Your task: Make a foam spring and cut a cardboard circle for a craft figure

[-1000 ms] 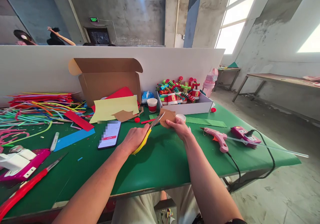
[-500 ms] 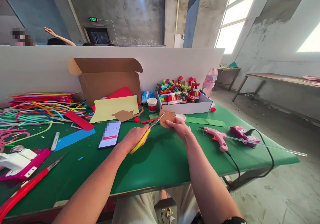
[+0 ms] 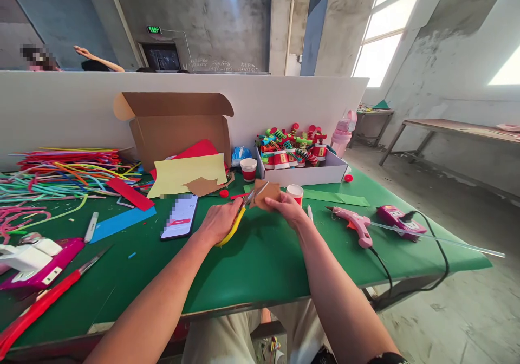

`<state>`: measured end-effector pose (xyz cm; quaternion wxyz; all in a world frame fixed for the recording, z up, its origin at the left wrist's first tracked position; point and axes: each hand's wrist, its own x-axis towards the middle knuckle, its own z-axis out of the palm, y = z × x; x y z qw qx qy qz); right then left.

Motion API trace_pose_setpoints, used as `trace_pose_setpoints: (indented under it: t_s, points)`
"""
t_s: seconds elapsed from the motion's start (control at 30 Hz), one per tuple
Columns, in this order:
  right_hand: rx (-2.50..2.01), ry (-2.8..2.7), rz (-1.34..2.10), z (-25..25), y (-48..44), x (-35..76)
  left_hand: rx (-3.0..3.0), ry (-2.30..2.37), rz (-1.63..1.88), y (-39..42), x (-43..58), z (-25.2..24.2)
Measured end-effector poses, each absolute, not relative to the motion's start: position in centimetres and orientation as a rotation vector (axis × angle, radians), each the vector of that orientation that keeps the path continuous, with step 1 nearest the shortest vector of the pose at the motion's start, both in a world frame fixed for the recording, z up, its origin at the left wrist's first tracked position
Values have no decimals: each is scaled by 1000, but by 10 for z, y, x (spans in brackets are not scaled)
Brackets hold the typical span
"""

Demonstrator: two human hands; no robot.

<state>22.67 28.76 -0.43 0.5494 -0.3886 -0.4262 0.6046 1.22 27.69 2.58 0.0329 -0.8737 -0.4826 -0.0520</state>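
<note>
Yellow-handled scissors (image 3: 232, 229) are gripped in my left hand (image 3: 219, 222), their blades parted and pointing up to the right. A small piece of brown cardboard (image 3: 268, 192) is pinched at its lower right by my right hand (image 3: 287, 208). The blades lie at the cardboard's left side; whether its edge sits between them is hard to make out. Just behind my right hand stands a red and white paper cup (image 3: 295, 193). A second paper cup (image 3: 248, 169) is farther back, left of the cardboard.
A pink glue gun (image 3: 354, 224) and a power strip (image 3: 400, 222) lie to the right. At the back, a white box (image 3: 309, 175) holds several colourful figures. To the left are a phone (image 3: 179, 218), red-handled scissors (image 3: 44, 301), paper strips and pipe cleaners (image 3: 73, 163).
The cardboard has turned in my right hand and the scissors' blades have parted. More of the paper cup behind my right hand shows. The view has shifted slightly.
</note>
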Motion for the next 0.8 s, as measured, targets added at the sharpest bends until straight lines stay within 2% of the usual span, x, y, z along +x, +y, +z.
trace_pose_setpoints:
  t_s: [0.8]
  points:
    - [-977,-1118,1435,-2,285,233,-2662,-1485,-13,272,18,33]
